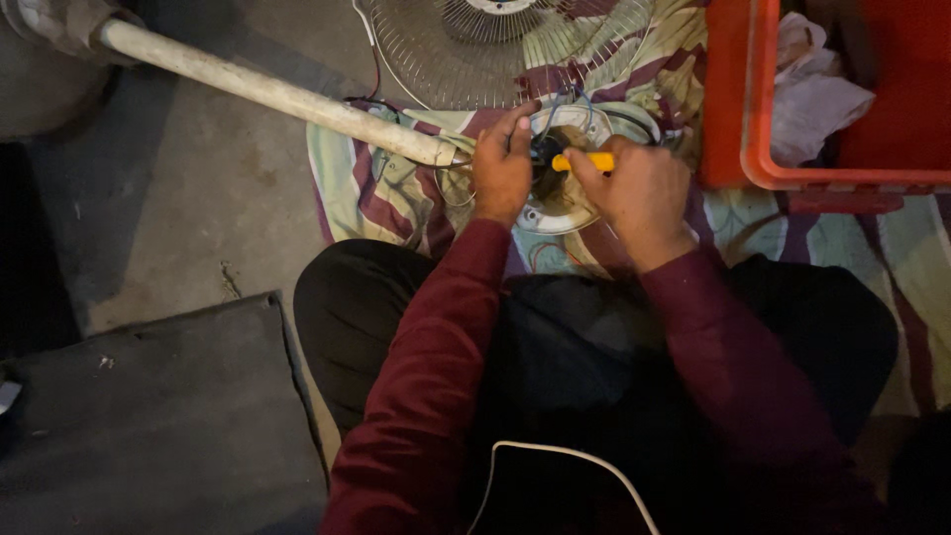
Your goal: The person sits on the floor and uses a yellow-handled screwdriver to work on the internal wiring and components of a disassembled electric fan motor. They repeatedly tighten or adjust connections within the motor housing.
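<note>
Two hands on fan motor housing: left hand steadies it, fingers pressed flat; right hand fingers grip yellow screwdriver. Keep tip seated square.

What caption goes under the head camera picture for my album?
Left hand steadies a round white fan housing while right hand holds a yellow-handled tool against it.

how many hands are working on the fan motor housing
2: the left hand rests on the white fan motor housing, and the right hand grips a yellow-handled screwdriver over it.
</note>
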